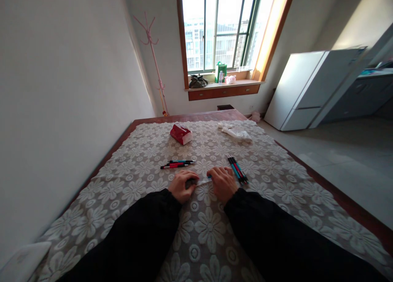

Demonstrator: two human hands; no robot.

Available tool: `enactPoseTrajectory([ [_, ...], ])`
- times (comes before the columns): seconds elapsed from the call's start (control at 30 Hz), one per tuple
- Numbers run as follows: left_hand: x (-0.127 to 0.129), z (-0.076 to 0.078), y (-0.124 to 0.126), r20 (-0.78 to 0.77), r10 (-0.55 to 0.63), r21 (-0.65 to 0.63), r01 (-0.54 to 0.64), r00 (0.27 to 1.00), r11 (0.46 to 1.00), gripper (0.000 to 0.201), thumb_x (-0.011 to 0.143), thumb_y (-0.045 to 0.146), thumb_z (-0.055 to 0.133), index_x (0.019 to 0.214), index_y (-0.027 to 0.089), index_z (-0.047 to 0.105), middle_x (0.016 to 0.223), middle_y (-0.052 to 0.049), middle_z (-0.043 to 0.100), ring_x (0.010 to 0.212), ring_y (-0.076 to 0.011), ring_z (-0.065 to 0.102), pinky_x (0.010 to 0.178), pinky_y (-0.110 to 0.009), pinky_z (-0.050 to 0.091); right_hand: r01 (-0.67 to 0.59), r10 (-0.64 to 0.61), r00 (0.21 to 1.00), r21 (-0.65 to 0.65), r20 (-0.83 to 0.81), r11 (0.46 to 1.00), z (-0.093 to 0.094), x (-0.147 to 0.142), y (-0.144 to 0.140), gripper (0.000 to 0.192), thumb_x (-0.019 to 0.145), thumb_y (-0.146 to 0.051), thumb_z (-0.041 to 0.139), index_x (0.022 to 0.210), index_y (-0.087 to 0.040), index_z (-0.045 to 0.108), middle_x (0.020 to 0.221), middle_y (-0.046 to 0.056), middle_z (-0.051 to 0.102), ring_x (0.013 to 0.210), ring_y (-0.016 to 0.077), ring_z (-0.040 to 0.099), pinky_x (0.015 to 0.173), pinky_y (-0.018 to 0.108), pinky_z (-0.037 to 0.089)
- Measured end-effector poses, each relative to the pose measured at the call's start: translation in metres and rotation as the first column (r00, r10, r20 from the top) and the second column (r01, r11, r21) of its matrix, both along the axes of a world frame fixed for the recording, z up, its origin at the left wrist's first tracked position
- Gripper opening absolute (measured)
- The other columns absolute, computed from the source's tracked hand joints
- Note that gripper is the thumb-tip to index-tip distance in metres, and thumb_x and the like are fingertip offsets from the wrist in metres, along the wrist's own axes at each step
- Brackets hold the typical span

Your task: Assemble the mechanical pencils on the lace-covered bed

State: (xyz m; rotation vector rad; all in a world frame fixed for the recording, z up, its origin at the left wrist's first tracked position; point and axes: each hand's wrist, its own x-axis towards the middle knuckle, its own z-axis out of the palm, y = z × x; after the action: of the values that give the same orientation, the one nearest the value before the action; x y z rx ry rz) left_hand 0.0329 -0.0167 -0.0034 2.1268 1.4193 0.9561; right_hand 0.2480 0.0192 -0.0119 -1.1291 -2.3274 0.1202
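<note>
Currently, left hand (181, 186) closed round a dark object (190, 183); thin white strip (203, 183) runs crosswise between it and the right hand (223, 183), fingers curled, grip unclear from here. Pens (237, 170) just beside the right hand, long axes slanting away leftward on the table (196, 117).

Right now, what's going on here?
A person's left hand holds a small dark object; their right hand is at a small blue piece, with a thin white strip between the hands. Their identity is unclear. Black, red and blue pens lie in two groups on the grey floral tablecloth: one beyond the left hand, one beside the right.
</note>
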Motion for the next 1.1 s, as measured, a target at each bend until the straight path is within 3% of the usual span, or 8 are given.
enactPoseTrajectory([
  [0.17, 0.0003, 0.0002, 0.0002, 0.04, 0.013, 0.015, -0.013, 0.999, 1.0, 0.046, 0.059, -0.003, 0.053, 0.094, 0.02, 0.072, 0.104, -0.004, 0.074, 0.106, -0.0235, 0.065, 0.1, -0.04, 0.048, -0.017, 0.017, 1.0, 0.024, -0.002, 1.0, 0.001, 0.0001, -0.0006, 0.028, 0.086, -0.002, 0.052, 0.099, -0.024, 0.064, 0.109, 0.004, 0.069, 0.104, 0.0214, 0.057, 0.099, 0.04, 0.027],
  [0.27, -0.0005, -0.003, 0.0017, 0.065, 0.069, 0.028, -0.071, 0.996, 0.997, 0.036, 0.063, -0.003, 0.051, 0.083, 0.02, 0.071, 0.101, -0.004, 0.072, 0.104, -0.0224, 0.064, 0.098, -0.04, 0.049, -0.126, 0.128, 0.992, 0.086, -0.018, 0.988, -0.0002, -0.0002, -0.0022, 0.027, 0.084, -0.006, 0.058, 0.102, -0.024, 0.065, 0.124, 0.005, 0.065, 0.117, 0.0228, 0.054, 0.107, 0.043, 0.024],
  [0.4, -0.0002, -0.0051, 0.0015, 0.036, 0.112, 0.053, -0.114, 0.993, 0.992, 0.03, 0.067, -0.001, 0.053, 0.076, 0.02, 0.071, 0.1, -0.005, 0.07, 0.103, -0.022, 0.064, 0.097, -0.039, 0.05, -0.228, 0.226, 0.974, 0.098, 0.026, 0.969, -0.0025, -0.0008, -0.0031, 0.013, 0.088, -0.019, 0.064, 0.099, -0.024, 0.065, 0.128, 0.006, 0.064, 0.122, 0.0247, 0.053, 0.108, 0.045, 0.026],
  [0.6, -0.0003, -0.0005, 0.0001, -0.021, 0.138, 0.044, -0.136, 0.99, 0.99, 0.033, 0.075, 0.001, 0.05, 0.077, 0.022, 0.075, 0.103, -0.004, 0.071, 0.104, -0.022, 0.064, 0.097, -0.039, 0.05, -0.194, 0.19, 0.981, 0.107, 0.048, 0.975, -0.002, -0.0016, -0.0041, 0.012, 0.089, -0.021, 0.064, 0.1, -0.023, 0.066, 0.133, 0.006, 0.062, 0.123, 0.0263, 0.052, 0.107, 0.047, 0.028],
  [0.77, -0.0022, -0.0025, 0.001, -0.058, 0.152, 0.053, -0.149, 0.987, 0.987, 0.034, 0.071, 0.0, 0.052, 0.08, 0.023, 0.075, 0.105, -0.004, 0.071, 0.104, -0.0232, 0.063, 0.098, -0.041, 0.049, -0.12, 0.117, 0.992, 0.098, 0.035, 0.988, -0.0028, -0.0017, -0.0038, 0.018, 0.088, -0.023, 0.064, 0.106, -0.022, 0.066, 0.135, 0.007, 0.062, 0.124, 0.028, 0.051, 0.107, 0.048, 0.03],
  [0.87, -0.0008, -0.004, 0.0003, -0.08, 0.135, 0.082, -0.128, 0.988, 0.988, 0.029, 0.07, 0.001, 0.058, 0.081, 0.023, 0.074, 0.104, -0.004, 0.071, 0.105, -0.0241, 0.063, 0.098, -0.042, 0.049, -0.2, 0.196, 0.979, 0.112, 0.05, 0.973, -0.0047, -0.0011, -0.0026, 0.021, 0.088, -0.021, 0.063, 0.109, -0.024, 0.066, 0.138, 0.006, 0.06, 0.127, 0.0272, 0.049, 0.107, 0.046, 0.031],
  [0.97, 0.0009, -0.0047, -0.0004, -0.087, 0.119, 0.111, -0.109, 0.989, 0.988, 0.023, 0.071, 0.004, 0.064, 0.08, 0.022, 0.074, 0.103, -0.005, 0.071, 0.104, -0.0242, 0.064, 0.097, -0.042, 0.049, -0.269, 0.261, 0.962, 0.115, 0.079, 0.956, -0.0047, -0.0012, -0.0028, 0.012, 0.09, -0.022, 0.061, 0.1, -0.025, 0.067, 0.137, 0.003, 0.06, 0.128, 0.0258, 0.049, 0.107, 0.045, 0.032],
  [1.1, 0.001, -0.0048, 0.0003, -0.084, 0.127, 0.112, -0.118, 0.988, 0.987, 0.013, 0.076, 0.011, 0.069, 0.079, 0.022, 0.074, 0.102, -0.005, 0.072, 0.102, -0.024, 0.065, 0.095, -0.042, 0.05, -0.128, 0.12, 0.99, 0.1, 0.078, 0.987, 0.0, -0.0022, -0.0054, 0.013, 0.085, -0.015, 0.06, 0.094, -0.021, 0.067, 0.129, 0.006, 0.065, 0.122, 0.0252, 0.053, 0.107, 0.045, 0.031],
])
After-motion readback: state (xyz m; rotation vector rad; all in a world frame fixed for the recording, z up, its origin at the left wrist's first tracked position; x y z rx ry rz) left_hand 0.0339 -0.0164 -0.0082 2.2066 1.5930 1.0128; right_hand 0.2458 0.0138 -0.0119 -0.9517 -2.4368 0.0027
